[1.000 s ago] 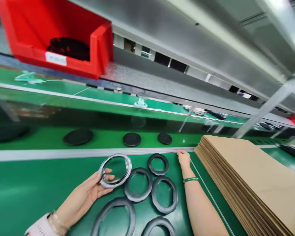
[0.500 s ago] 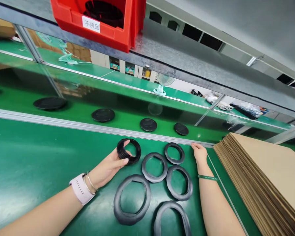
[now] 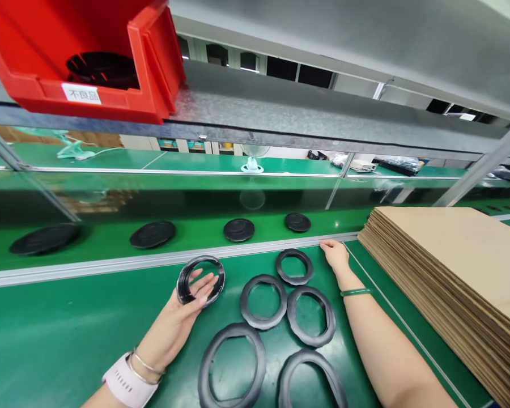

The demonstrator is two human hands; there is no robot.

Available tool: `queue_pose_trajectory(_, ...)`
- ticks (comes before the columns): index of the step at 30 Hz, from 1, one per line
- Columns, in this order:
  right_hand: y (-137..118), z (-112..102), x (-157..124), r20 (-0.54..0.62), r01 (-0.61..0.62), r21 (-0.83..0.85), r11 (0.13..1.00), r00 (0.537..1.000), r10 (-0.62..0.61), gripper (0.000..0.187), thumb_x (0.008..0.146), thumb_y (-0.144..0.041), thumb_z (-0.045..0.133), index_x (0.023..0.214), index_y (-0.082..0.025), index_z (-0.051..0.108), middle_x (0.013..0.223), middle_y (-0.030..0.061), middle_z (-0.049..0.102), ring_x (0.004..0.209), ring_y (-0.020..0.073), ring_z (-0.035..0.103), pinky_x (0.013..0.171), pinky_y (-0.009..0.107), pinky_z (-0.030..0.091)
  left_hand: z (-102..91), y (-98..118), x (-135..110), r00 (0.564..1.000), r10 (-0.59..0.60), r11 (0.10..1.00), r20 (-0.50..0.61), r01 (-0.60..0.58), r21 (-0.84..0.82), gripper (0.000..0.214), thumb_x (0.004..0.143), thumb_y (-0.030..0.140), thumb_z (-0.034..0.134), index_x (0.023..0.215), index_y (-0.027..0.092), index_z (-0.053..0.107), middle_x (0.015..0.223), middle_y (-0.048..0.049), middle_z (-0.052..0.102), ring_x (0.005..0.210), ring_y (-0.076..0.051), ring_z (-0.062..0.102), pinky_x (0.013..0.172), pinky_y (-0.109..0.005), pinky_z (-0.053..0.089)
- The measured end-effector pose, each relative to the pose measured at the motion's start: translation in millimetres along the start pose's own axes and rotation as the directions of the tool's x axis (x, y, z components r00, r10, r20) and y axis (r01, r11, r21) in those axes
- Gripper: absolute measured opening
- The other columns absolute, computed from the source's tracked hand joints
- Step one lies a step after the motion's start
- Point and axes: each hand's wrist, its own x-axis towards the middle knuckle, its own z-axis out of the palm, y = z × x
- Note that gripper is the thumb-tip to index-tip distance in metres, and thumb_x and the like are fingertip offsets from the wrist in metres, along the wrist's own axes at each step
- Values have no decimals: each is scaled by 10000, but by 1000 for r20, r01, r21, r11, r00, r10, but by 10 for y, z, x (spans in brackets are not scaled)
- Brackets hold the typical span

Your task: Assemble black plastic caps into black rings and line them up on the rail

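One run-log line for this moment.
left hand: holds black ring; right hand: at metal rail; green tabletop: five other rings; cardboard stack: right

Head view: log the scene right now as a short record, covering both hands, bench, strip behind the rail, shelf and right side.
Left hand: holding a glossy black ring, tilted
Right hand: at the straight grey metal rail; grip on anything unclear
Bench: five matte dark-grey rings on the green tabletop
Beyond rail: four flat black discs in a row on the green strip
Shelf: red plastic bin, white label, black round parts inside
Right side: stack of flat brown cardboard sheets
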Motion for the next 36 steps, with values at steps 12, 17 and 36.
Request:
queue_pose_trajectory(12,-90,-29,-40,16,4,-22,1000,1000,-3,166,830,-309,623,881,-295,780,908,-22,748,924,251,673,938,395,422,-21,-33,52,998,-39,990,-44,45,133,400,816,430,734,1086,140,679,1196,-146,722,1225,-299,622,1101,-420,478)
queue_pose_trajectory(17,-93,-29,-43,27,9,-39,999,1000,-8,163,848,-309,624,900,-298,778,935,-23,747,949,247,671,937,384,421,12,-53,2,1000,-14,968,-14,18,249,733,678,383,860,1288,201,497,1290,-141,674,1270,-303,588,1141,-443,423)
queue_pose_trajectory(36,-145,-40,-69,35,14,-62,998,999,-12,161,860,-294,619,895,-306,775,913,-19,743,947,252,669,931,392,412,-15,-83,31,998,12,891,67,-41,453,603,658,439,841,1156,196,602,1162,-138,733,1187,-334,642,1116,-460,429)
